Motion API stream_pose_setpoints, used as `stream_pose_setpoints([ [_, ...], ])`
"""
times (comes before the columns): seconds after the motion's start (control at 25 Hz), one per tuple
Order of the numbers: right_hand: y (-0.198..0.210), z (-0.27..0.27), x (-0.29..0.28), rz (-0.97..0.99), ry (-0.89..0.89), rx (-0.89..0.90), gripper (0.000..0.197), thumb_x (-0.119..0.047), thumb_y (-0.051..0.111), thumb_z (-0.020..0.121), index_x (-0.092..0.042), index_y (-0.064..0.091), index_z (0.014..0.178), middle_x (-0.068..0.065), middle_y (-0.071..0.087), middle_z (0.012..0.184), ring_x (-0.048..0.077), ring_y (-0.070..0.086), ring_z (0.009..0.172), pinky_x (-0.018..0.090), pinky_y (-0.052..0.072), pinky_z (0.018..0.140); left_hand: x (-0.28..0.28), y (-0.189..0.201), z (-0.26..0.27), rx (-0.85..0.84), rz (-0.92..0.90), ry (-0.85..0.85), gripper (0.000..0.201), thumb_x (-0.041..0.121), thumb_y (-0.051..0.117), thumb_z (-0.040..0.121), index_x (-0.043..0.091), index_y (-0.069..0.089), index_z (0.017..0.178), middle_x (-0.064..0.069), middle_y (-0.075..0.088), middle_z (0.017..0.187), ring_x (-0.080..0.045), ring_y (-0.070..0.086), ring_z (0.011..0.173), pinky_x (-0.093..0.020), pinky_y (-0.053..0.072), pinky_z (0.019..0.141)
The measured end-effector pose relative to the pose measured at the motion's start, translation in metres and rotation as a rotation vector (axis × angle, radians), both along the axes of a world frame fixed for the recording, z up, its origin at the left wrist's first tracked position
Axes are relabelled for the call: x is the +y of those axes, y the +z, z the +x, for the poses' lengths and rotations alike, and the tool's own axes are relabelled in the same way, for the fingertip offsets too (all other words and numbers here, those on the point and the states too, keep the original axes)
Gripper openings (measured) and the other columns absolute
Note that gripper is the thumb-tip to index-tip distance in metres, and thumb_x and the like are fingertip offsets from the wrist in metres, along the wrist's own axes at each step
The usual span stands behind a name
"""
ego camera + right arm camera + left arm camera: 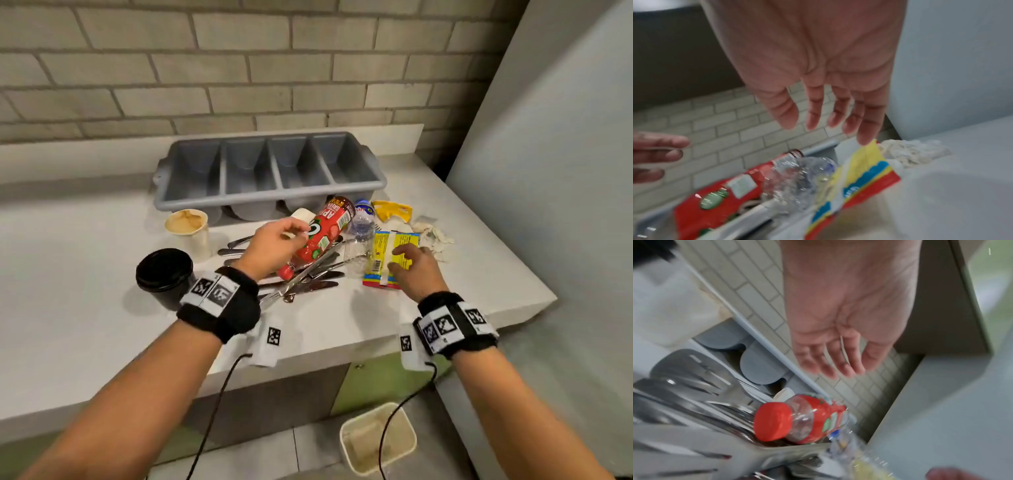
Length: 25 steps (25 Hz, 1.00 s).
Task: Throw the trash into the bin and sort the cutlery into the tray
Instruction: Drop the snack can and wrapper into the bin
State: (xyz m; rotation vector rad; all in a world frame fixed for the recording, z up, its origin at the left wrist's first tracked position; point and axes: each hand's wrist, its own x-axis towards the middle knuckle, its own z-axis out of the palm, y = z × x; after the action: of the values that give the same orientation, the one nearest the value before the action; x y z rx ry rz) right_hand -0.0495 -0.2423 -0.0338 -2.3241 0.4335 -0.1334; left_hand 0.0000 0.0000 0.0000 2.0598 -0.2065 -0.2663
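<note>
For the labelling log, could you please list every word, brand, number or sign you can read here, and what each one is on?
"GREEN": red bottle, upside down on its label.
"AP...": same label, larger white letters partly hidden by the left hand.
Yellow wrapper: barcode and small print, too small to read.
Clear water bottle: blue label, blurred.
Wristbands: square coded markers, no words.

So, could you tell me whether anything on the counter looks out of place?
Yes: the red bottle lies on its side across the cutlery, with a crushed clear bottle beside it. The tray is empty.
</note>
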Motion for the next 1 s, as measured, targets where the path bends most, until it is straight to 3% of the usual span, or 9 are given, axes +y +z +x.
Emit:
stream_pose_setpoints([
  [0.08, -0.007, 0.012, -0.003, -0.08, -0.115, 0.087, 0.035, -0.017, 0.059, 0.084, -0.015, 0.055, 0.119, 0.022, 0.041, 0.128, 0.04, 0.049, 0.115, 0.04, 0.041, 0.103, -0.014, -0.003, 0.015, -0.168, 0.247, 0.104, 0.038, 0.026, 0.062, 0.084, 0.02, 0.059, 0.121, -0.011, 0.058, 0.122, -0.028, 0.057, 0.11, -0.03, 0.049, 0.095],
  [0.12, -0.012, 0.017, -0.004, -0.085, -0.155, 0.133, 0.039, -0.018, 0.059, 0.084, -0.018, 0.052, 0.123, 0.022, 0.038, 0.131, 0.043, 0.047, 0.116, 0.042, 0.041, 0.103, -0.017, -0.01, 0.021, -0.187, 0.361, 0.092, 0.048, 0.033, 0.063, 0.081, 0.023, 0.054, 0.127, -0.012, 0.053, 0.127, -0.03, 0.052, 0.117, -0.037, 0.045, 0.102],
  [0.28, -0.029, 0.02, -0.004, 0.051, -0.235, 0.19, 0.057, -0.012, 0.061, 0.082, -0.012, 0.034, 0.133, 0.026, 0.045, 0.13, 0.042, 0.054, 0.112, 0.041, 0.045, 0.094, -0.024, -0.033, 0.027, -0.102, 0.543, 0.027, 0.084, 0.049, 0.07, 0.067, 0.031, 0.034, 0.14, -0.013, 0.047, 0.132, -0.033, 0.052, 0.12, -0.046, 0.045, 0.102],
  [0.4, -0.03, 0.025, -0.007, 0.143, -0.318, 0.142, 0.057, 0.001, 0.052, 0.085, -0.006, 0.027, 0.135, 0.025, 0.055, 0.127, 0.039, 0.056, 0.113, 0.041, 0.047, 0.089, -0.026, -0.04, 0.033, -0.101, 0.511, 0.007, 0.094, 0.04, 0.074, 0.065, 0.028, 0.026, 0.144, -0.011, 0.05, 0.134, -0.031, 0.055, 0.117, -0.043, 0.048, 0.099],
  [0.6, -0.022, 0.014, -0.004, 0.217, -0.343, 0.068, 0.056, 0.01, 0.04, 0.086, -0.009, 0.027, 0.137, 0.023, 0.055, 0.128, 0.036, 0.056, 0.113, 0.033, 0.042, 0.077, -0.021, -0.034, 0.031, -0.141, 0.426, 0.057, 0.079, 0.032, 0.068, 0.072, 0.023, 0.033, 0.142, -0.013, 0.056, 0.129, -0.032, 0.057, 0.114, -0.041, 0.048, 0.099],
  [0.72, -0.012, -0.011, 0.001, 0.286, -0.375, -0.084, 0.057, 0.016, 0.034, 0.083, -0.008, 0.031, 0.135, 0.022, 0.053, 0.131, 0.034, 0.055, 0.114, 0.019, 0.036, 0.068, -0.015, -0.012, 0.018, -0.189, 0.436, 0.102, 0.073, 0.036, 0.065, 0.076, 0.026, 0.034, 0.141, -0.011, 0.057, 0.127, -0.03, 0.058, 0.113, -0.04, 0.05, 0.094],
  [0.84, -0.006, -0.044, 0.005, 0.324, -0.422, -0.293, 0.058, 0.019, 0.032, 0.08, -0.006, 0.033, 0.133, 0.02, 0.051, 0.131, 0.031, 0.055, 0.112, 0.01, 0.037, 0.062, -0.019, 0.017, -0.004, -0.261, 0.28, 0.103, 0.071, 0.036, 0.067, 0.074, 0.028, 0.037, 0.138, -0.005, 0.06, 0.126, -0.024, 0.06, 0.109, -0.036, 0.051, 0.092],
  [0.92, -0.013, -0.073, 0.007, 0.286, -0.491, -0.446, 0.06, 0.012, 0.036, 0.074, -0.01, 0.037, 0.129, 0.016, 0.052, 0.124, 0.027, 0.056, 0.103, 0.011, 0.042, 0.07, -0.026, 0.023, -0.038, -0.308, 0.134, 0.012, 0.071, 0.032, 0.07, 0.072, 0.029, 0.04, 0.136, 0.003, 0.061, 0.121, -0.013, 0.06, 0.102, -0.022, 0.048, 0.089],
  [1.0, -0.033, -0.108, 0.007, 0.297, -0.597, -0.558, 0.06, 0.002, 0.038, 0.069, -0.023, 0.039, 0.123, 0.011, 0.053, 0.114, 0.015, 0.057, 0.085, 0.007, 0.043, 0.064, -0.036, 0.012, -0.078, -0.292, 0.015, -0.155, 0.072, 0.032, 0.07, 0.07, 0.027, 0.041, 0.136, 0.009, 0.058, 0.115, -0.002, 0.057, 0.094, -0.003, 0.043, 0.081],
])
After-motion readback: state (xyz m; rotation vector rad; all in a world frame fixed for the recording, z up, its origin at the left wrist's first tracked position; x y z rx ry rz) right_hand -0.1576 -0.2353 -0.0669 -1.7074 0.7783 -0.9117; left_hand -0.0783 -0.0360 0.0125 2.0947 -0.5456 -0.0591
